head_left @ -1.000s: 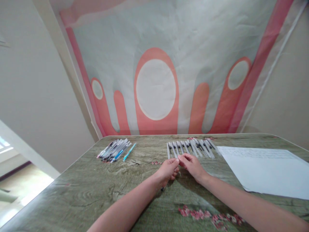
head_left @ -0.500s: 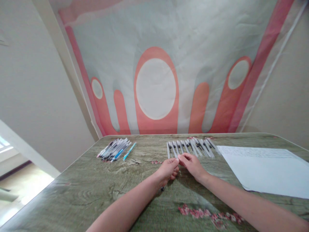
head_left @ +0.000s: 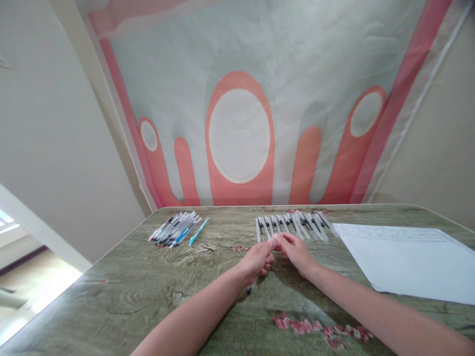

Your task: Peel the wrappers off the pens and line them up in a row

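Observation:
My left hand [head_left: 257, 260] and my right hand [head_left: 298, 252] meet fingertip to fingertip on the table, just in front of a row of several clear pens [head_left: 293, 225]. My left hand is curled around a pen; its dark tip [head_left: 248, 290] pokes out under the wrist. My right hand pinches the other end of that pen, which is white and small; I cannot tell whether it is a cap. Further left lies a loose pile of pens [head_left: 174, 230] with a light blue pen [head_left: 199, 232] beside it.
A white sheet of paper [head_left: 404, 257] covers the right part of the green wood-grain table [head_left: 148, 296]. Pink flower prints mark the table near me. A banner with pink shapes hangs on the wall behind the table's far edge.
Both hands have stayed together at the same spot, with only a slight shift toward the row of pens.

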`<state>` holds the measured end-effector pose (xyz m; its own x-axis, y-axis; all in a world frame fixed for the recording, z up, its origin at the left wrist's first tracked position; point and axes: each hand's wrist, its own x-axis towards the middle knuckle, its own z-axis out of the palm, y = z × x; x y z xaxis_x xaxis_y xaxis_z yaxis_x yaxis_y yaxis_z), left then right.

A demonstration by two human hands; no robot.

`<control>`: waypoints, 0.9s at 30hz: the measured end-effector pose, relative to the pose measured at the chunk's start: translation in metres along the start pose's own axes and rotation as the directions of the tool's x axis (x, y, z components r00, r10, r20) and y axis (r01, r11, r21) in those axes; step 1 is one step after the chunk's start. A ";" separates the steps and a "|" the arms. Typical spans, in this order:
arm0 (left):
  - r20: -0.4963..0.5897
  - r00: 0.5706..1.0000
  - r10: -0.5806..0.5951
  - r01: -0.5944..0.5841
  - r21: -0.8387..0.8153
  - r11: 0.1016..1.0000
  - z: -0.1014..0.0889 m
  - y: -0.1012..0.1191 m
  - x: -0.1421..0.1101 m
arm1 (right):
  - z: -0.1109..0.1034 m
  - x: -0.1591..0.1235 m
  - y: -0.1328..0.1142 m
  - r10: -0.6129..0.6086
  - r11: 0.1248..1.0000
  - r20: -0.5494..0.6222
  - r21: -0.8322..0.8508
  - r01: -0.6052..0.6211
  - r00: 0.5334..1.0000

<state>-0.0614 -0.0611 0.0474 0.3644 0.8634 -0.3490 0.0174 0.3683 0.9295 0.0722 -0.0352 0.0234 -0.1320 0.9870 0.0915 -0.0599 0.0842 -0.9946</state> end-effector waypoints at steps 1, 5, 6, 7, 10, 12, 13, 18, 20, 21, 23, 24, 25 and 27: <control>-0.010 1.000 0.012 -0.012 0.007 1.000 -0.001 0.000 0.001 | -0.001 0.001 0.002 0.020 0.999 -0.002 0.031 -0.020 1.000; -0.055 0.997 0.059 -0.061 -0.023 0.998 -0.003 -0.001 0.005 | -0.003 0.006 0.010 0.057 0.991 -0.009 0.120 -0.056 0.998; -0.074 0.995 0.064 -0.067 -0.041 0.997 -0.003 -0.001 0.006 | -0.003 0.007 0.011 0.053 0.991 -0.007 0.124 -0.052 0.999; -0.096 0.993 0.067 -0.073 -0.058 0.996 -0.003 -0.002 0.007 | -0.004 0.007 0.011 0.048 0.992 -0.002 0.118 -0.047 0.999; -0.154 0.983 0.101 -0.115 -0.085 0.990 -0.003 -0.003 0.009 | -0.004 0.005 0.009 0.032 0.997 0.011 0.066 -0.033 0.999; -0.179 0.973 0.146 -0.162 -0.079 0.984 -0.004 -0.004 0.011 | -0.004 0.004 0.007 0.019 1.000 0.026 0.020 -0.019 0.999; -0.189 0.968 0.165 -0.180 -0.069 0.981 -0.004 -0.005 0.011 | -0.003 0.003 0.006 0.008 1.000 0.040 -0.005 -0.008 0.999; -0.184 0.962 0.200 -0.198 0.026 0.980 -0.009 -0.005 0.012 | -0.002 0.000 0.003 -0.047 0.993 0.091 -0.099 0.056 0.995; -0.160 0.967 0.196 -0.191 0.045 0.981 -0.013 -0.001 0.013 | -0.001 0.000 0.004 -0.033 0.995 0.070 -0.087 0.039 0.997; -0.154 0.970 0.189 -0.184 0.049 0.982 -0.016 0.001 0.014 | -0.001 0.001 0.005 -0.016 0.997 0.054 -0.068 0.020 0.998; -0.193 0.963 0.185 -0.178 0.056 0.982 -0.025 0.009 0.020 | 0.000 0.002 0.007 0.018 1.000 0.024 -0.022 -0.018 1.000; -0.239 0.952 0.190 -0.178 0.072 0.981 -0.031 0.012 0.025 | 0.000 0.003 0.008 0.029 1.000 0.016 -0.004 -0.029 0.999; -0.299 0.932 0.206 -0.183 0.105 0.978 -0.039 0.016 0.031 | 0.000 0.004 0.009 0.033 0.999 0.015 0.008 -0.033 0.999; -0.402 0.877 0.264 -0.177 0.241 0.954 -0.055 0.021 0.046 | 0.000 0.005 0.011 0.025 1.000 0.021 0.018 -0.025 0.999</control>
<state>-0.0958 0.0050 0.0443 -0.0501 0.9928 -0.1086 0.1761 0.1158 0.9775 0.0708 -0.0295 0.0134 -0.1539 0.9858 0.0677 -0.0739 0.0568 -0.9956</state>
